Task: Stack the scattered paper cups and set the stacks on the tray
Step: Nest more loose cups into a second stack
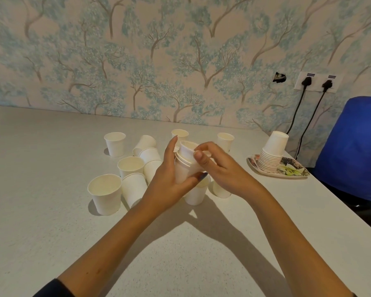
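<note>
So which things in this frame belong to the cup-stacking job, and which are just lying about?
Part of the job:
- small stack held in the left hand
- cup pinched by the right hand
- loose cups on the table
- finished stack
- floral tray

Just there:
- blue chair
- wall sockets with black plugs

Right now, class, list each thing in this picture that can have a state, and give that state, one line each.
Left hand: grips the held stack.
Right hand: pinches the top cup's rim.
Held stack: upright, top cup not fully seated.
Loose cups: on the table, some upright, some tipped.
Finished stack: inverted, on the tray.
Tray: at the table's right edge.
Two plugs: in the wall socket.
</note>
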`<control>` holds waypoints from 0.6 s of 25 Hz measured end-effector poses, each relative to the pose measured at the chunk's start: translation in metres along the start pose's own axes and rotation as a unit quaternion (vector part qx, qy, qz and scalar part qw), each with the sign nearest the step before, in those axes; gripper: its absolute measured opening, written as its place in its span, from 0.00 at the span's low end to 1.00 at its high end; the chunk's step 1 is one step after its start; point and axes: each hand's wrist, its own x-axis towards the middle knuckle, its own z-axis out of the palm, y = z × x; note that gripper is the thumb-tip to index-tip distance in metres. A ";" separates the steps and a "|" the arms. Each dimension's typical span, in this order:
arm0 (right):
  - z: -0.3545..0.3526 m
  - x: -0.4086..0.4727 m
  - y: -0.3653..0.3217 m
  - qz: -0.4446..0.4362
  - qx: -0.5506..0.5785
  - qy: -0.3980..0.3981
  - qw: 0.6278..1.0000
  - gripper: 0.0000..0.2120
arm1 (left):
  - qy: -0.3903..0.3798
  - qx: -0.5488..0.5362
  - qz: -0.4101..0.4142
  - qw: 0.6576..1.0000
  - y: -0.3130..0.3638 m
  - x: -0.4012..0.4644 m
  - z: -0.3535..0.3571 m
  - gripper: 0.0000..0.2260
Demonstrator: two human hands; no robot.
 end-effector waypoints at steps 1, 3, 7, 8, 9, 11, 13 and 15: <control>-0.001 0.000 0.002 0.001 -0.038 -0.041 0.998 0.28 | 0.002 0.006 0.005 1.000 0.000 0.000 0.000 0.40; -0.001 -0.001 0.005 -0.002 -0.077 -0.105 0.991 0.34 | 0.011 0.032 0.018 0.999 0.001 0.000 0.000 0.36; -0.016 0.003 0.018 0.010 -0.014 0.025 1.000 0.29 | 0.042 0.071 0.028 0.996 -0.001 -0.001 -0.003 0.30; -0.022 0.004 0.027 0.027 -0.018 0.075 0.997 0.25 | 0.046 0.071 0.021 0.996 -0.001 -0.001 -0.004 0.30; -0.028 0.005 0.041 0.057 -0.048 0.098 0.992 0.22 | 0.048 0.068 0.013 0.996 -0.002 -0.001 -0.005 0.30; -0.037 0.004 0.068 0.153 -0.141 0.034 0.977 0.23 | 0.052 0.063 -0.001 0.997 -0.003 -0.001 -0.004 0.29; -0.033 -0.003 0.090 0.210 -0.157 -0.057 0.963 0.30 | 0.052 0.063 -0.007 0.997 -0.004 -0.002 -0.002 0.28; -0.022 -0.006 0.102 0.205 -0.139 -0.058 0.967 0.31 | 0.045 0.069 -0.007 0.997 -0.005 -0.001 0.000 0.28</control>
